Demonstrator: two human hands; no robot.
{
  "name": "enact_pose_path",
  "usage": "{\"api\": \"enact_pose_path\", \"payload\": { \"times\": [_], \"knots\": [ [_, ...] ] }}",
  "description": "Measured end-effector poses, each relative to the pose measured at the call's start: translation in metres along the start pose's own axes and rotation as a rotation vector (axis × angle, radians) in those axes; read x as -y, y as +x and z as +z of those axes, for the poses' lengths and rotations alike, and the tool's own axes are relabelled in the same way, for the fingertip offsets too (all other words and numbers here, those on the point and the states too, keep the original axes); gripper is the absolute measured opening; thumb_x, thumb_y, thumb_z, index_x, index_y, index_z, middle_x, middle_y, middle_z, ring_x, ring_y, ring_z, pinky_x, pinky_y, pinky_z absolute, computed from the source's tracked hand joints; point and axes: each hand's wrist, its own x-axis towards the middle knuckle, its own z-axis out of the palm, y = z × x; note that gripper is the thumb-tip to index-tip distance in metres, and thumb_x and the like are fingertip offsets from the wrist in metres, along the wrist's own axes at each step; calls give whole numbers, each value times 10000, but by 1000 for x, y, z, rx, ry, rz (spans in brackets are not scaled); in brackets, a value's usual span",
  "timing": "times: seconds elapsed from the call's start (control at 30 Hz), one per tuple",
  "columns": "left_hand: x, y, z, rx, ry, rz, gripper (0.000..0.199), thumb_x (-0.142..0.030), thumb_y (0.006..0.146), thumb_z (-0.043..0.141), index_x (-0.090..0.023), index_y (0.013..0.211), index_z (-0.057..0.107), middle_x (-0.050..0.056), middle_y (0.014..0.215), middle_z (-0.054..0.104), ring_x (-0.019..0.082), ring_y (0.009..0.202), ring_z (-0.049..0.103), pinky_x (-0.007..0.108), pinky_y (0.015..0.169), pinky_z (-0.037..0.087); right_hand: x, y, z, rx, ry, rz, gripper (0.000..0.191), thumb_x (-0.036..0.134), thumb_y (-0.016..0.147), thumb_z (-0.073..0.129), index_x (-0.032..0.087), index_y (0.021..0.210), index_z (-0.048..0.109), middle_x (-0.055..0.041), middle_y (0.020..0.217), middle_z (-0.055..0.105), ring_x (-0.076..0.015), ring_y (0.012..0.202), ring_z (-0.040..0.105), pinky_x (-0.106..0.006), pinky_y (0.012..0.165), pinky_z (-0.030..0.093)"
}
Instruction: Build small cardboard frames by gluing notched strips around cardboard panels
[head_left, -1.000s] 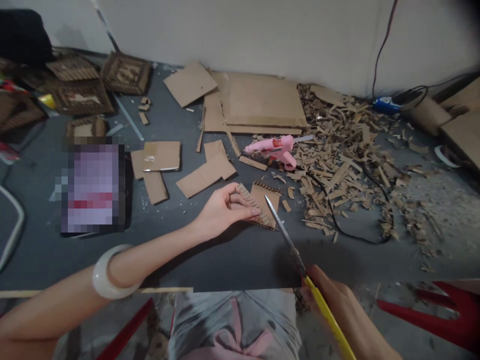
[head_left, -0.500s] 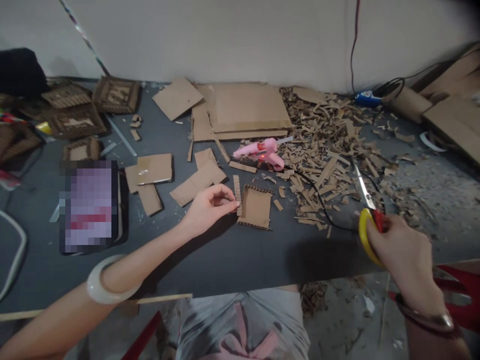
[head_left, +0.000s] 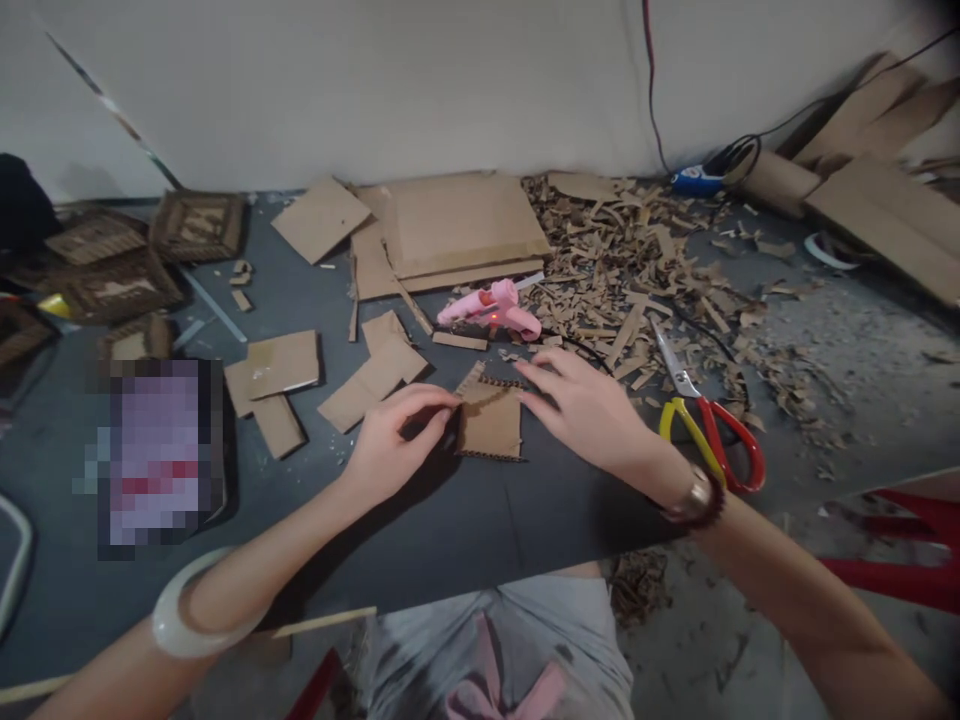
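A small cardboard tray (head_left: 495, 425) with corrugated strips on its edges lies on the dark table in front of me. At its left side my left hand (head_left: 397, 440) pinches a narrow corrugated cardboard strip (head_left: 471, 377), which tilts toward the tray's far corner. My right hand (head_left: 589, 410) hovers at the tray's right edge, fingers apart and holding nothing; whether its fingertips touch the tray I cannot tell. Beside my right forearm rest scissors (head_left: 703, 415) with one yellow and one red handle. Just beyond the tray lies a pink glue gun (head_left: 495, 308) with a small red light.
Flat cardboard pieces (head_left: 283, 365) lie to the left, near a blurred purple item (head_left: 161, 440). Large cardboard sheets (head_left: 457, 220) and a heap of cardboard scraps (head_left: 622, 240) fill the back. Finished-looking corrugated frames (head_left: 199, 225) stand at the far left. A black cord runs from the glue gun.
My right hand has put the scissors down on the table and moved left to the tray. My left hand still pinches the strip, now more slanted. The view has shifted slightly.
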Motion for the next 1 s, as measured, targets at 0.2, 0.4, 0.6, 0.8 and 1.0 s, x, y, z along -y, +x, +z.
{"api": "enact_pose_path", "payload": {
  "times": [0.2, 0.4, 0.6, 0.8, 1.0],
  "knots": [
    [5, -1, 0, -103, -94, -34, 185, -249, 828, 547, -165, 972, 627, 79, 1069, 598, 167, 964, 589, 254, 809, 508, -2, 24, 18, -100, 60, -12, 188, 196, 868, 492, 159, 749, 632, -70, 834, 670, -209, 877, 598, -313, 714, 493],
    [4, 0, -1, -180, -142, -6, 287, -278, 817, 555, -181, 1087, 554, 92, 1143, 510, 185, 1006, 555, 293, 825, 526, -5, 14, 19, -325, 412, 223, 143, 300, 870, 444, 184, 822, 512, -18, 693, 630, -126, 583, 601, -229, 527, 452],
    [3, 2, -4, -172, -109, 2, 272, -285, 820, 562, -198, 1078, 560, 89, 1173, 501, 187, 1008, 569, 293, 811, 535, 8, 6, 21, -256, 498, 206, 122, 313, 811, 499, 202, 763, 505, -10, 709, 638, -118, 599, 592, -221, 549, 436],
    [1, 6, -7, -80, 147, 104, 166, -204, 854, 481, -175, 883, 642, 65, 977, 646, 165, 927, 614, 257, 816, 513, 11, 3, 28, -109, 235, 142, 205, 313, 791, 482, 201, 622, 450, 25, 505, 509, -104, 474, 482, -226, 482, 314],
    [1, 8, -5, 9, 259, 80, 161, -202, 820, 493, -185, 900, 631, 52, 948, 688, 168, 857, 645, 262, 801, 510, 17, 2, 30, 108, 22, 122, 195, 333, 776, 487, 195, 639, 485, 2, 535, 522, -131, 486, 479, -256, 473, 227]
  ]
}}
